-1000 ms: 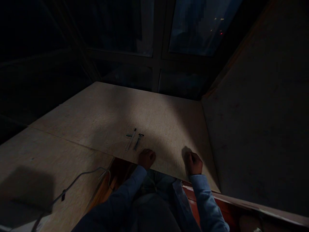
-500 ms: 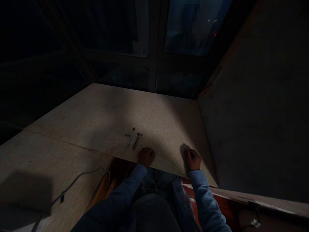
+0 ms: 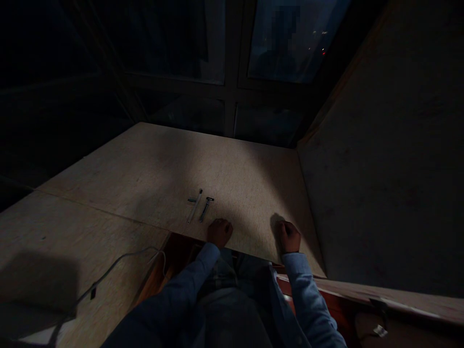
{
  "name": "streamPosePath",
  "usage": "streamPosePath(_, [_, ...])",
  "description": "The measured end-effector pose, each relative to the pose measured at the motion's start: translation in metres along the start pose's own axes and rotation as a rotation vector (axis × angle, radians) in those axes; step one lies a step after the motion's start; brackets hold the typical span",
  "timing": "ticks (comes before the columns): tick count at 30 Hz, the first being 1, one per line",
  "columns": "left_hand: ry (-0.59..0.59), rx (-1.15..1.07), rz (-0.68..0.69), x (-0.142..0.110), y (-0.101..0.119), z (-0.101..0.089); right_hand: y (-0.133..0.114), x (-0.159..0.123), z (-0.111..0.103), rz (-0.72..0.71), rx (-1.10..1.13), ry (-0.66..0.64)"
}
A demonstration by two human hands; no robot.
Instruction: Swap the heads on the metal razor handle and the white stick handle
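Observation:
My left hand [image 3: 220, 233] rests in a loose fist at the near edge of the tabletop [image 3: 232, 169], and nothing shows in it. Just beyond it, to the left, lies a razor [image 3: 205, 210] with a T-shaped head. Beside the razor is a thin pale stick [image 3: 195, 207] with a dark tip, whose kind I cannot tell in this light. A short dark piece [image 3: 191, 200] lies against or under the stick's left side. Farther right, my right hand [image 3: 290, 237] is closed in a fist on the table, apart from these things, with no object visible in it.
A cable [image 3: 119, 258] with a small dark clip runs across the lower left board. Dark window frames [image 3: 232, 92] stand behind the table, and a wall panel [image 3: 384, 169] rises along its right side. An open gap with reddish wood [image 3: 177, 251] lies left of my lap.
The view has shifted slightly, so everything sits a little further left and higher. Both hands stay closed in place, and the razor, stick and dark piece have not moved on the table.

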State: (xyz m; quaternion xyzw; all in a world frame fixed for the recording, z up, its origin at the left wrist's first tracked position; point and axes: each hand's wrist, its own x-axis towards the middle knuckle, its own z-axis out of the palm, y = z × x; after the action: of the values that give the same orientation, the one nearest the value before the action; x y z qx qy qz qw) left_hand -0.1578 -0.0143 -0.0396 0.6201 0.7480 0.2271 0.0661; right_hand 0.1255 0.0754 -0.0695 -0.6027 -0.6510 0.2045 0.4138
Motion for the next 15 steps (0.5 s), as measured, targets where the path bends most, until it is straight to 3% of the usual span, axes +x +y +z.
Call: streamPosePath(15, [0.015, -0.044, 0.026, -0.0031, -0.0005, -0.0034, -0.0028, 0.0016, -0.0024, -0.037, -0.04, -0.02])
